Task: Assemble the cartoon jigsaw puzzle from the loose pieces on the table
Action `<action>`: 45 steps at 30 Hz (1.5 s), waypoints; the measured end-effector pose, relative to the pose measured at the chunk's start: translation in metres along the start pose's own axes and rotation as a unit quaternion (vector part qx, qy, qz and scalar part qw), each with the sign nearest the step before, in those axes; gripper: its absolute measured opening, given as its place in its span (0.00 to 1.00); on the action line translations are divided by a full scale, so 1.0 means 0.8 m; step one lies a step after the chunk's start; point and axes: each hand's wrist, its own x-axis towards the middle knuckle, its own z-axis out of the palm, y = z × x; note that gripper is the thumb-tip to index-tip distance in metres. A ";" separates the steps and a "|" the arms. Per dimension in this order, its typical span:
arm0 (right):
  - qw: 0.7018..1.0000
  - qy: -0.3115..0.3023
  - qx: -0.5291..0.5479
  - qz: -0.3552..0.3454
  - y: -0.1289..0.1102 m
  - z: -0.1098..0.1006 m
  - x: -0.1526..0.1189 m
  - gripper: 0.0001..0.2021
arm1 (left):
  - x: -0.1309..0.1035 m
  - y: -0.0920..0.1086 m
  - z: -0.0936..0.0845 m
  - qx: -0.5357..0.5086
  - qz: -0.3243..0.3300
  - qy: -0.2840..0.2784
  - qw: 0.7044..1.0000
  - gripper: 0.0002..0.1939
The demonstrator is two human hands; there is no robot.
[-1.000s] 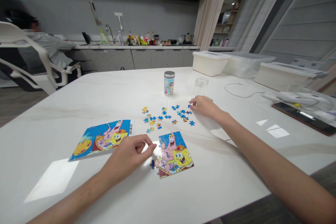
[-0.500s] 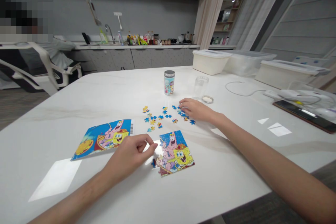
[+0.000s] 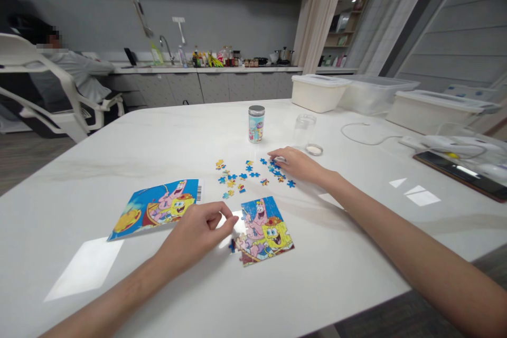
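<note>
On the white table lies a partly joined jigsaw puzzle (image 3: 269, 232) with a pink starfish and a yellow sponge character. Just left of it hovers my left hand (image 3: 208, 227), thumb and forefinger pressed together; anything between them is too small or hidden to see. Farther back, my right hand (image 3: 295, 163) reaches over a cluster of loose blue puzzle pieces (image 3: 277, 173), its fingers stretched out and partly apart. More loose pieces (image 3: 230, 184), blue and yellow, are scattered to the left. A picture sheet (image 3: 158, 206) with the same characters lies beside my left hand, partly covered by it.
A printed tin (image 3: 256, 125) with a metal lid stands behind the pieces. Right of it are a clear jar (image 3: 304, 129) and a round lid (image 3: 314, 150). Storage boxes (image 3: 319, 94), a cable and a phone (image 3: 461, 174) occupy the right side. A person (image 3: 85, 76) sits at far left.
My right hand has shifted slightly left and its fingers have lifted and spread a little over the loose pieces. My left hand and the joined puzzle stay put.
</note>
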 end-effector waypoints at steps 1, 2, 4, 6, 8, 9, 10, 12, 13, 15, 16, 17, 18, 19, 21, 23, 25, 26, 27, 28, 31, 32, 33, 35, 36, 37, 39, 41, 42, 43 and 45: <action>1.000 0.000 0.003 0.002 0.000 0.000 0.000 0.16 | 0.000 0.000 0.000 0.000 0.000 0.000 1.000 0.17; 1.000 0.003 0.004 0.003 0.000 0.000 0.000 0.16 | 0.000 0.000 0.000 0.000 0.000 0.000 1.000 0.17; 1.000 0.011 -0.001 0.003 0.001 0.000 0.001 0.15 | 0.001 -0.001 0.000 0.001 0.001 0.000 1.000 0.17; 1.000 0.015 -0.012 -0.001 0.001 0.000 0.001 0.13 | 0.001 -0.001 0.000 0.002 0.004 -0.002 1.000 0.17; 1.000 0.016 -0.020 -0.004 0.001 -0.001 0.001 0.12 | 0.001 -0.001 0.000 0.002 0.006 -0.003 1.000 0.17; 1.000 0.015 -0.022 -0.005 0.000 -0.002 0.001 0.12 | 0.000 -0.001 0.000 0.002 0.006 -0.004 1.000 0.17; 1.000 0.013 -0.023 -0.005 0.000 -0.003 0.001 0.11 | 0.000 -0.001 0.000 0.003 0.006 -0.003 1.000 0.17; 1.000 0.014 -0.024 -0.004 -0.002 -0.005 0.001 0.11 | -0.001 0.000 0.000 0.004 0.004 -0.002 1.000 0.17; 1.000 0.018 -0.023 -0.001 -0.004 -0.007 0.001 0.10 | -0.001 0.000 -0.001 0.004 0.003 -0.001 1.000 0.17; 0.999 0.036 -0.007 0.007 -0.010 -0.011 0.001 0.10 | -0.002 0.000 -0.001 0.002 0.002 0.001 1.000 0.17; 0.999 0.048 0.012 0.012 -0.015 -0.013 0.002 0.10 | -0.002 0.000 -0.001 0.001 0.001 0.001 1.000 0.16; 0.997 0.060 0.043 0.017 -0.022 -0.015 0.002 0.10 | -0.001 0.000 -0.001 0.001 0.000 0.002 1.000 0.16; 0.994 0.066 0.082 0.021 -0.030 -0.017 0.002 0.09 | -0.001 0.000 -0.001 0.000 0.001 0.003 1.000 0.16; 0.988 0.065 0.134 0.026 -0.039 -0.018 0.002 0.08 | 0.000 0.000 -0.001 -0.001 0.002 0.003 1.000 0.16; 0.969 0.024 0.240 0.047 -0.061 -0.019 0.000 0.07 | 0.001 0.001 -0.002 -0.004 0.005 0.005 1.000 0.16; 0.937 -0.032 0.342 0.058 -0.082 -0.016 -0.003 0.08 | 0.002 0.002 -0.003 -0.011 0.005 0.004 1.000 0.17; 0.894 -0.073 0.438 0.069 -0.099 -0.011 -0.007 0.11 | 0.002 0.003 -0.003 -0.023 -0.001 0.005 1.000 0.16; 0.872 -0.082 0.476 0.078 -0.105 -0.008 -0.009 0.12 | 0.002 0.004 -0.003 -0.030 -0.005 0.005 1.000 0.16; 0.853 -0.093 0.505 0.088 -0.111 -0.006 -0.011 0.13 | 0.002 0.003 -0.003 -0.037 -0.007 0.007 0.999 0.16; 0.838 -0.103 0.528 0.098 -0.115 -0.004 -0.013 0.14 | 0.002 0.003 -0.003 -0.043 -0.008 0.009 0.999 0.16; 0.812 -0.136 0.555 0.115 -0.122 -0.003 -0.016 0.14 | 0.002 0.000 -0.003 -0.055 0.000 0.016 0.998 0.16; 0.810 -0.146 0.556 0.116 -0.124 -0.004 -0.017 0.13 | 0.002 -0.001 -0.002 -0.059 0.004 0.017 0.998 0.16; 0.809 -0.155 0.554 0.118 -0.126 -0.005 -0.018 0.12 | 0.001 -0.001 -0.002 -0.063 0.008 0.017 0.998 0.15; 0.809 -0.168 0.550 0.121 -0.129 -0.006 -0.019 0.11 | 0.001 -0.001 -0.002 -0.070 0.013 0.018 0.997 0.15; 0.808 -0.173 0.549 0.123 -0.131 -0.006 -0.019 0.11 | 0.001 -0.001 -0.002 -0.071 0.013 0.018 0.997 0.15; 0.807 -0.176 0.549 0.124 -0.133 -0.006 -0.019 0.11 | 0.000 0.000 -0.002 -0.070 0.015 0.018 0.997 0.15; 0.810 -0.175 0.546 0.124 -0.135 -0.006 -0.020 0.11 | 0.000 0.000 -0.001 -0.066 0.021 0.016 0.997 0.15; 0.820 -0.160 0.537 0.121 -0.137 -0.005 -0.021 0.11 | 0.000 -0.001 -0.001 -0.060 0.028 0.015 0.998 0.15; 0.826 -0.148 0.530 0.121 -0.138 -0.005 -0.022 0.11 | 0.000 -0.002 0.000 -0.058 0.030 0.015 0.998 0.15; 0.831 -0.136 0.525 0.123 -0.138 -0.006 -0.022 0.11 | 0.000 -0.002 0.000 -0.056 0.031 0.015 0.998 0.14; 0.833 -0.125 0.522 0.133 -0.140 -0.007 -0.022 0.11 | 0.000 -0.004 0.000 -0.057 0.032 0.014 0.998 0.13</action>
